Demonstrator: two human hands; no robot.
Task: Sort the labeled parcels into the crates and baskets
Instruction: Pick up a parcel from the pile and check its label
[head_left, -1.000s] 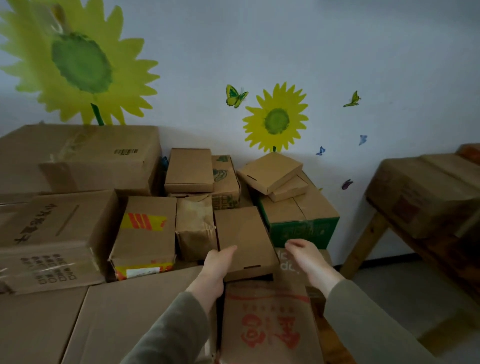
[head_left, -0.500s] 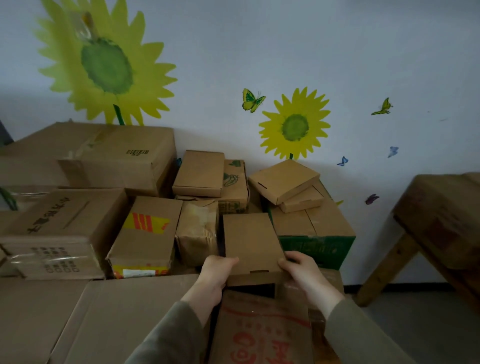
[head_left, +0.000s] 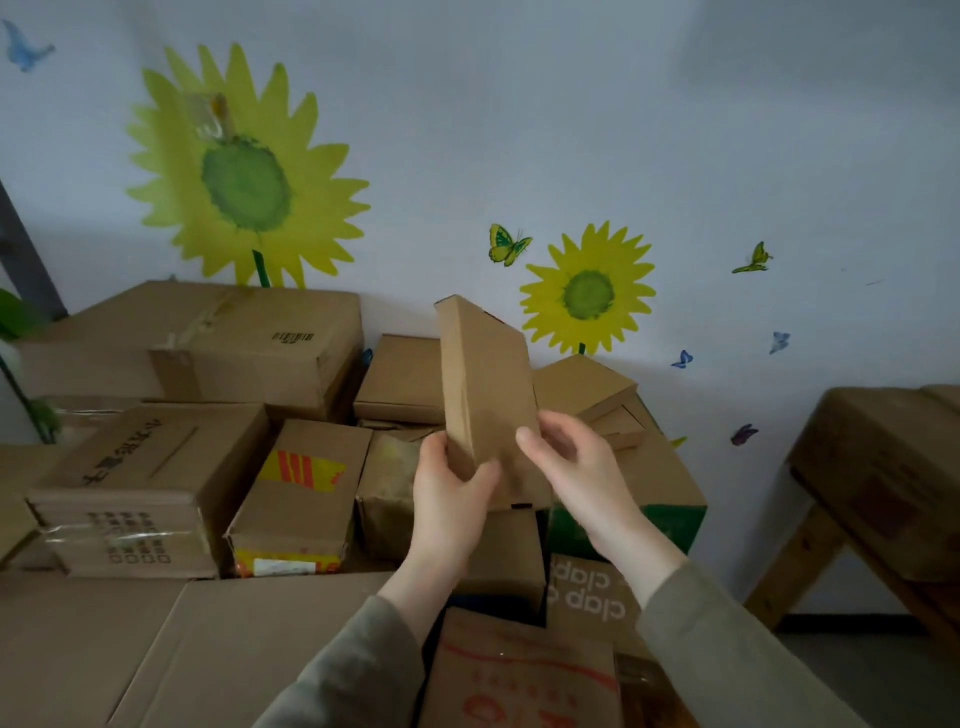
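One flat plain brown cardboard parcel (head_left: 488, 384), tilted upright, left grip (head_left: 447, 499) holding it, right grip (head_left: 582, 478) unclear.

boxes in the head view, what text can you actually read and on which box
"clap", upside down, printed twice: tan box at the pile's near right.
Dark characters on the left box: upside down, too blurred.
Barcode on the big back box: too small.
Red print on the nearest box: cut off, unreadable.
The held box: no text shows.
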